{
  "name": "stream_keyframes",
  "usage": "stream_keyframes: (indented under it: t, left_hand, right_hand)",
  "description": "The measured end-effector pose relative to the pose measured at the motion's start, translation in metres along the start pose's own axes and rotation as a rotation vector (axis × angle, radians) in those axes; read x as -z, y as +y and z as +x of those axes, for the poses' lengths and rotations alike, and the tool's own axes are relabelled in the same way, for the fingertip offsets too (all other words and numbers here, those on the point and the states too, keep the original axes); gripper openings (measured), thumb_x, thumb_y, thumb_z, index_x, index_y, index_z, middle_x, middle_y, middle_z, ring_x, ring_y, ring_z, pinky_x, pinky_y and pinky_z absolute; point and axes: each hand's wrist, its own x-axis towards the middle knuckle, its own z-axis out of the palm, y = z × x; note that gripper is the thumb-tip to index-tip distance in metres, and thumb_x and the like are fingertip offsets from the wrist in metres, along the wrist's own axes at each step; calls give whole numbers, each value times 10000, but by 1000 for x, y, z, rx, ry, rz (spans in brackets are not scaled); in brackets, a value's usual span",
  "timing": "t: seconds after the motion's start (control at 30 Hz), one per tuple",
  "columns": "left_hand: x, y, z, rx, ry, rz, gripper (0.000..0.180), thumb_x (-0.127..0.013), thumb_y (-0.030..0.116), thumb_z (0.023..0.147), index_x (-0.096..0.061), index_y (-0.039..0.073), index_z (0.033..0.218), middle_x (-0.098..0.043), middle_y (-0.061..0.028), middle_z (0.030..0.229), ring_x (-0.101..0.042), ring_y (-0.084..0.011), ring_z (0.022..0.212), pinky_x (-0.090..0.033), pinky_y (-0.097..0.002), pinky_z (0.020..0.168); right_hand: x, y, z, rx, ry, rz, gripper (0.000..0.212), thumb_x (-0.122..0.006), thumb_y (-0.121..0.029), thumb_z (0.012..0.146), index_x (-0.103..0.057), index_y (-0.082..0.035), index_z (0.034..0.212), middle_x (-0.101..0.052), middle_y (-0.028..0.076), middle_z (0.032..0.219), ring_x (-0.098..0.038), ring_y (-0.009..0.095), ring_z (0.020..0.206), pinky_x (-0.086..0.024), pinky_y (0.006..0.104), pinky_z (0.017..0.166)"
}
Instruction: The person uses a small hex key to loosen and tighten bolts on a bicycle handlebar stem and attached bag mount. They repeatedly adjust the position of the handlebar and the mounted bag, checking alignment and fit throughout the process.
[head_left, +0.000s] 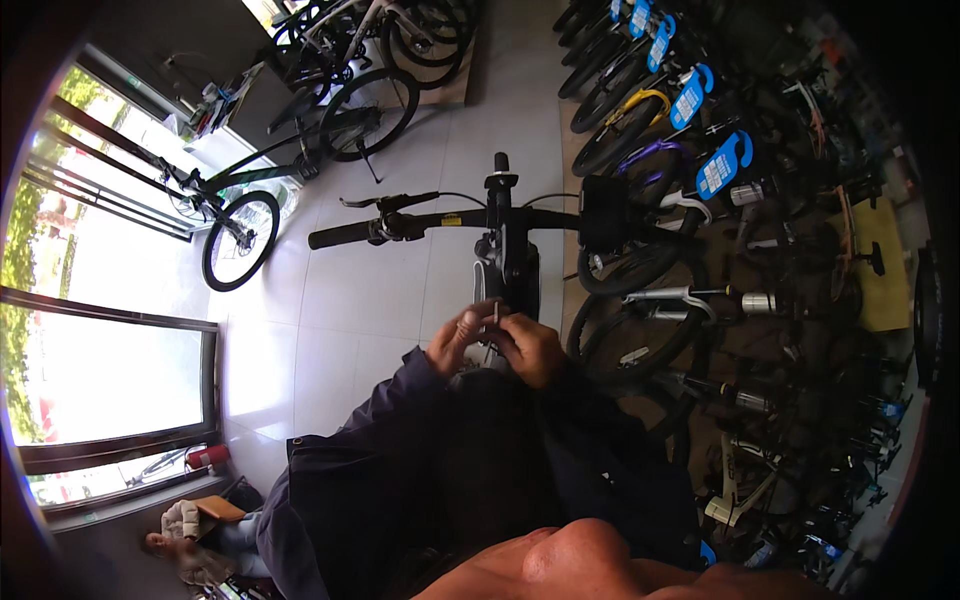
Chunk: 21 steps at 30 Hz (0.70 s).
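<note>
My left hand (455, 342) and my right hand (532, 348) meet close to my body, above the frame of a bicycle (510, 268) that stands in front of me. The fingertips of both are pinched together around something small and thin, too small to make out. Just beyond them is the bicycle's black handlebar (455, 218), with a grip (340, 235) and a brake lever (362, 202) at its left end. A dark boxy object (604, 213) covers part of the handlebar's right side.
On the right stands a dense row of bicycles with blue hanging tags (722, 165). Another black bicycle (262, 175) is parked at far left, near glass doors (110, 370). A red fire extinguisher (207, 457) and a seated person (205, 535) are at lower left.
</note>
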Motion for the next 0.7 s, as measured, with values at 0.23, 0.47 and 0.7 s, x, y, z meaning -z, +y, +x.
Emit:
stream_keyframes:
  t: [0.23,0.47,0.7]
  left_hand:
    - [17,-57,5,403,150,-439,578,-360,504,1111,-558,17,1350,-661,-130,1232,-658,-251,1086,-530,-423,970]
    - [21,-68,7,489,178,-513,584,-411,620,1059,-569,151,1370,-644,-44,1266,-618,-226,1150,-498,-475,1003]
    - [13,-45,13,436,185,-471,564,-473,508,1074,-462,137,1498,-596,-53,1344,-594,-225,1214,-498,-455,1013]
  right_hand:
    - [-30,11,-1,-123,-31,-182,367,-760,-15,843,-625,-36,1184,-702,183,1090,-713,365,992,-590,413,817]
    - [-42,30,6,-146,-48,-60,313,-752,-71,885,-610,-40,1162,-696,159,1029,-720,318,934,-586,395,770]
    - [-46,38,6,-38,-101,-305,185,-664,-154,960,-620,-29,1089,-678,161,1007,-700,363,902,-571,428,748]
